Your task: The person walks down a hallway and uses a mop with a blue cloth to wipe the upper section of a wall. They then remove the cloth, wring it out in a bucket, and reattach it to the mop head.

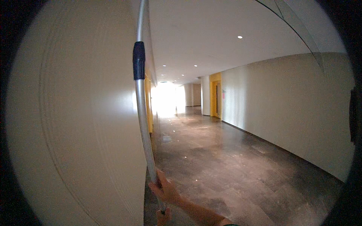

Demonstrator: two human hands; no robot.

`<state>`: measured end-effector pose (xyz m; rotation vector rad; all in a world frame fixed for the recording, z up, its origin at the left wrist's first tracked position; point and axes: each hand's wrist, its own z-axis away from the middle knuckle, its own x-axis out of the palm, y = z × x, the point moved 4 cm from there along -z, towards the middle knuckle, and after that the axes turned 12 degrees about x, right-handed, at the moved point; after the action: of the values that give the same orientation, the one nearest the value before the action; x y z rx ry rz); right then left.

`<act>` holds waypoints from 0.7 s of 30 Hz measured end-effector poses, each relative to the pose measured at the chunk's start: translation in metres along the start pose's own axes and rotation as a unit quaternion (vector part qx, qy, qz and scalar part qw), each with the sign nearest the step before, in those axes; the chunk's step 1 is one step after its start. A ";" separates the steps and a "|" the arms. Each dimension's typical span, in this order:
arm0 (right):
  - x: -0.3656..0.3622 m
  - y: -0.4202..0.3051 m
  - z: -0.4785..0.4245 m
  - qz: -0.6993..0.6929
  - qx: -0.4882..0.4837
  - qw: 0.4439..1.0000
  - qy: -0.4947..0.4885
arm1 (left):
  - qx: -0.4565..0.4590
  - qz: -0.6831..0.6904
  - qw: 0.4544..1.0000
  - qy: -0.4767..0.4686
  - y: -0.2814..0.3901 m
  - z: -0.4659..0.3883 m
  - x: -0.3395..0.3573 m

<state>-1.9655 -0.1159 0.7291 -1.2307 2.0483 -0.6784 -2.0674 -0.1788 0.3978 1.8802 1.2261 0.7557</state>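
Observation:
A long metal telescopic pole [143,118] stands nearly upright before me, close to the left wall, and runs out of view at the top. A dark locking collar [139,60] joins its two sections. My right hand [167,188] is wrapped around the lower part of the pole, its forearm reaching in from the lower right. Just below, at the bottom edge, my left hand [163,217] grips the pole near its lower end; only part of this hand shows. The pole's upper tip is out of view.
A pale wall [84,113] with curved scuff lines rises close at left. The corridor's glossy brown floor [220,163] leads to a bright far end. Another wall [294,107] and a yellow door frame [211,96] stand at right. Ceiling lights are lit.

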 end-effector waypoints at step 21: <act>-0.194 0.127 0.149 -0.232 0.177 0.930 0.222 | -0.079 -0.096 0.962 -0.245 -0.076 0.117 0.195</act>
<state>-1.8580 0.0980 0.5921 -1.4429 1.8472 -1.6013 -1.9398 -0.0102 0.2851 1.6544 0.9781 0.2477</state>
